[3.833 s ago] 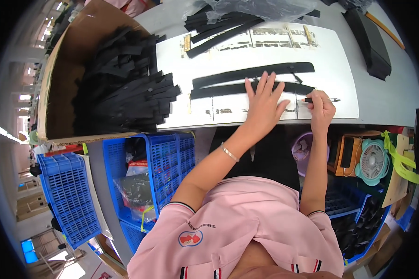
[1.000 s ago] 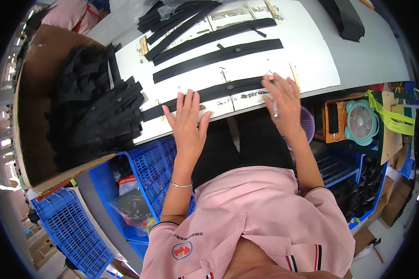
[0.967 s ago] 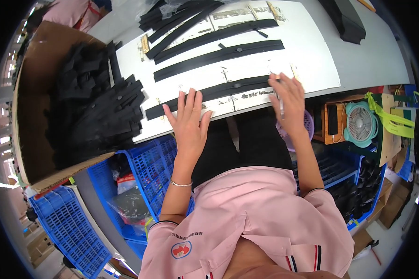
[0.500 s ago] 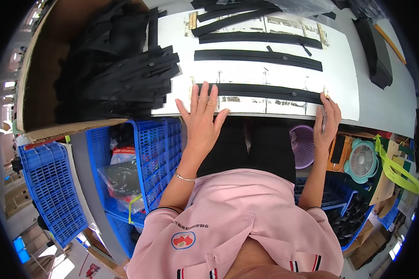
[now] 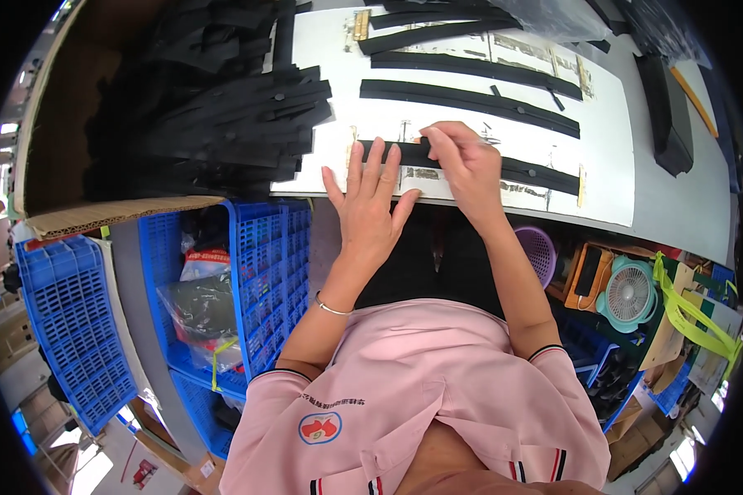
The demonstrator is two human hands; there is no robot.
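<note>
A black fabric strip with a small round dark piece on it lies along the near edge of the white board. My left hand is spread flat, its fingertips pressing the strip's left end. Over the strip's left half, my right hand is closed in a pinch. A slim, silvery pen-like tool shows blurred at the back of that hand; its tip is hidden. Farther up the board lies a second black strip, with more strips beyond it.
A cardboard box stands left, and a heap of black strips spills from it onto the board. Blue crates stand below the table's left side. Under the right side are a purple basket and a small teal fan.
My right hand has moved left from the strip's right end to its left half and closed in a pinch. My left hand stays flat on the left end. The view has shifted slightly.
</note>
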